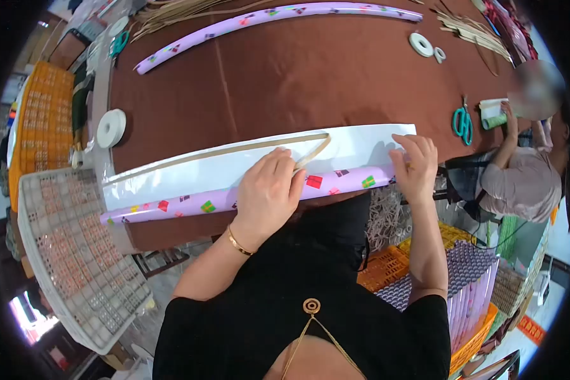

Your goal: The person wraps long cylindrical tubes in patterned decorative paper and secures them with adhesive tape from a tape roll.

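Part-wound roll point(190, 206) under left hand point(267, 190), its fingers' grip unclear; right hand point(418, 168) spread at 3 o'clock; even pressure seems key.

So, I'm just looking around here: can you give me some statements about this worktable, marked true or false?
1. A bracelet circles the left wrist. True.
2. The tan strip lies flat and straight along its whole length. False: it bends back sharply near its right end.
3. The scissors nearest the right hand have red handles. False: they are teal.
4. A second purple roll lies across the far part of the table. True.
5. The near purple roll is plain. False: it carries little colorful presents.
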Available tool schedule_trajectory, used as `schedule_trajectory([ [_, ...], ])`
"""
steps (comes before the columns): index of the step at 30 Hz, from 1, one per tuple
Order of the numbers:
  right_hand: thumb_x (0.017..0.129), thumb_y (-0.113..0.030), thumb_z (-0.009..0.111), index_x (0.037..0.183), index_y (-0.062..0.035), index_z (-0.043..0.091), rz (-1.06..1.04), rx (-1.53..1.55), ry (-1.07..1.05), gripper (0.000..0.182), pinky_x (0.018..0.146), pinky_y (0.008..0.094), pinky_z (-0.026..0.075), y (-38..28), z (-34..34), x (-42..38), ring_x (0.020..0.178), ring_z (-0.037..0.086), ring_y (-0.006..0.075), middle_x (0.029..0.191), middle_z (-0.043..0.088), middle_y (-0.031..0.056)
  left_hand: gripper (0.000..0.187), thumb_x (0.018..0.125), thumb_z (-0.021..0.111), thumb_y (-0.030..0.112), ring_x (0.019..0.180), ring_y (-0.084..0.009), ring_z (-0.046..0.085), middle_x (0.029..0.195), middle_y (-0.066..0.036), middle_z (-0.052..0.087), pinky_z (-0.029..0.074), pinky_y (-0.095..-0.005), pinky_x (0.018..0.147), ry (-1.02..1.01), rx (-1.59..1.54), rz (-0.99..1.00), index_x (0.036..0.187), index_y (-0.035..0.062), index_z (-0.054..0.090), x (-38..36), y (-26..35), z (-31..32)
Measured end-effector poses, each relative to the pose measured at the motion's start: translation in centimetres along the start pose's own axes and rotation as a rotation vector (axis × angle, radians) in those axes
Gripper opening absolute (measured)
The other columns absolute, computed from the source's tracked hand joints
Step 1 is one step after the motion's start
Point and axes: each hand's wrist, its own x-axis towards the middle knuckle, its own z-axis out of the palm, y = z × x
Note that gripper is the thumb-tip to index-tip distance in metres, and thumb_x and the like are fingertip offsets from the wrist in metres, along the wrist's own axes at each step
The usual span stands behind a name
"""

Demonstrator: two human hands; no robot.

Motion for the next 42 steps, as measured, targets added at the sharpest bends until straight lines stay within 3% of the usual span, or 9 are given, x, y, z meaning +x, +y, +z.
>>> schedule_trajectory([
  [7,0.073,-0.004,0.072,0.109,-0.0069,0.069,-0.143,0.043,-0.081,0.037,0.088,0.0416,0.047,-5.1,1.9,4.2,0.099,0.06,0.0324,0.101,0.064,0.012,0.027,0.084,0.071,0.015,0.093,-0.0354,0.065,0.102,-0.019,0.068,0.053,-0.042,0.084,0.005,0.02,-0.043,0.102,-0.0032,0.063,-1.3,-0.4,-1.1],
  [10,0.071,-0.002,0.071,0.114,-0.006,0.066,-0.138,0.187,-0.249,0.043,0.088,0.0418,0.049,-8.3,3.3,5.1,0.1,0.06,0.0334,0.102,0.064,0.013,0.027,0.084,0.071,0.016,0.094,-0.0353,0.065,0.101,-0.018,0.068,0.052,-0.0419,0.086,-0.004,-0.025,-0.036,0.102,-0.0033,0.063,-1.2,-0.4,-1.3],
  [19,0.071,0.001,0.068,0.117,-0.0045,0.062,-0.107,0.151,-0.252,0.047,0.084,0.0436,0.05,-8.7,6.2,4.9,0.092,0.064,0.0318,0.099,0.067,0.0134,0.018,0.093,0.064,0.016,0.074,-0.0316,0.059,0.081,-0.017,0.063,0.045,-0.0384,0.066,-0.151,-0.359,-0.292,0.091,-0.0018,0.062,-0.4,-1.3,-3.3],
  [22,0.071,0.001,0.068,0.12,-0.0057,0.062,-0.133,0.122,-0.233,0.05,0.085,0.0424,0.05,-8.9,6.1,4.8,0.089,0.065,0.0302,0.098,0.069,0.0113,0.02,0.095,0.062,0.017,0.065,-0.0187,0.055,0.073,-0.013,0.059,0.043,-0.0317,0.061,-0.119,-0.43,-0.386,0.09,-0.0025,0.063,-0.6,-2.3,-4.2],
  [31,0.072,0.0,0.074,0.13,-0.0094,0.06,-0.076,0.098,-0.232,0.06,0.087,0.0399,0.05,-9.0,6.1,4.3,0.09,0.066,0.0264,0.1,0.071,0.0078,0.023,0.096,0.058,0.009,0.078,-0.0069,0.051,0.083,0.002,0.062,0.043,-0.0237,0.072,-0.249,-0.763,-0.628,0.112,-0.0024,0.07,-2.1,-5.6,-6.8],
  [35,0.072,-0.001,0.075,0.132,-0.0105,0.059,-0.073,0.095,-0.234,0.063,0.087,0.0394,0.051,-8.9,6.2,4.5,0.089,0.067,0.0259,0.099,0.072,0.0071,0.021,0.092,0.059,0.011,0.082,-0.0075,0.055,0.107,-0.01,0.072,0.045,-0.0236,0.078,-0.148,-0.962,-0.667,0.101,-0.0031,0.071,-3.0,-7.3,-8.9],
  [36,0.072,0.0,0.075,0.132,-0.0104,0.059,-0.081,0.094,-0.231,0.063,0.087,0.0394,0.051,-8.8,6.2,4.5,0.088,0.067,0.0258,0.099,0.072,0.0069,0.016,0.09,0.061,0.012,0.09,-0.012,0.061,0.116,-0.017,0.07,0.047,-0.027,0.082,-0.136,-0.977,-0.689,0.087,-0.0016,0.069,-3.5,-8.3,-9.5],
  [40,0.071,0.0,0.075,0.132,-0.0105,0.059,-0.081,0.087,-0.234,0.063,0.087,0.0393,0.051,-8.9,6.3,4.5,0.087,0.067,0.0255,0.099,0.072,0.0067,0.024,0.089,0.058,0.01,0.104,-0.0263,0.066,0.117,-0.026,0.067,0.048,-0.0372,0.094,-0.08,-1.082,-0.641,0.067,0.0035,0.053,-5.4,-10.3,-11.4],
  [42,0.071,0.0,0.076,0.131,-0.0103,0.06,-0.081,0.094,-0.229,0.063,0.086,0.0392,0.051,-8.8,6.3,4.5,0.088,0.067,0.0253,0.099,0.072,0.0068,0.024,0.089,0.058,0.011,0.104,-0.0277,0.066,0.118,-0.027,0.066,0.048,-0.0384,0.094,-0.041,-1.106,-0.66,0.067,0.0034,0.053,-6.7,-11.6,-11.9],
])
